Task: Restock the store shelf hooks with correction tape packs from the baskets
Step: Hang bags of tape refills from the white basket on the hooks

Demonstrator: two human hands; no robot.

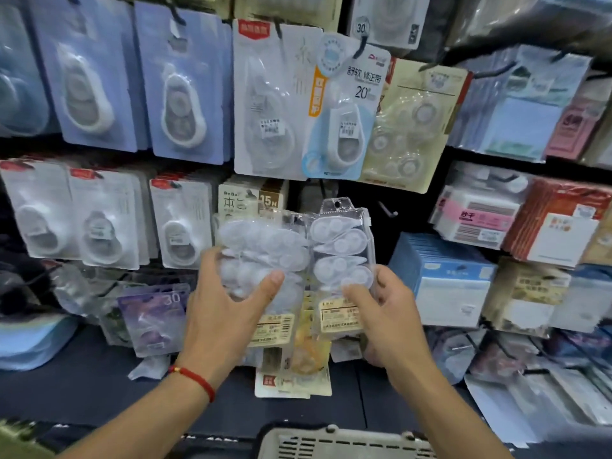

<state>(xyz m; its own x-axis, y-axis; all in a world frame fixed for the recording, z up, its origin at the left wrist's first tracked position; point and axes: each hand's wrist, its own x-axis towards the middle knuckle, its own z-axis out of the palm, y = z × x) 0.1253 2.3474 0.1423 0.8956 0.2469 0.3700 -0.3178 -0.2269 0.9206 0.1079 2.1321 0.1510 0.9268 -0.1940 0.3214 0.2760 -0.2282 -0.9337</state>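
My left hand [228,303] grips a clear plastic pack of white correction tapes [261,246], thumb across its front. My right hand [381,309] holds a second clear pack of correction tapes [341,246] upright, its hang hole at the top. Both packs sit side by side in front of the shelf wall. A bare black hook [387,209] sticks out just right of the right pack's top. At the bottom edge shows the grey rim of a basket [344,442].
Hooks above carry blue-backed tape packs [185,94] and white carded packs [298,104]. Sticky note blocks [477,220] and boxed goods [447,279] fill the right. Loose packs [155,319] lie on the dark lower shelf [82,376].
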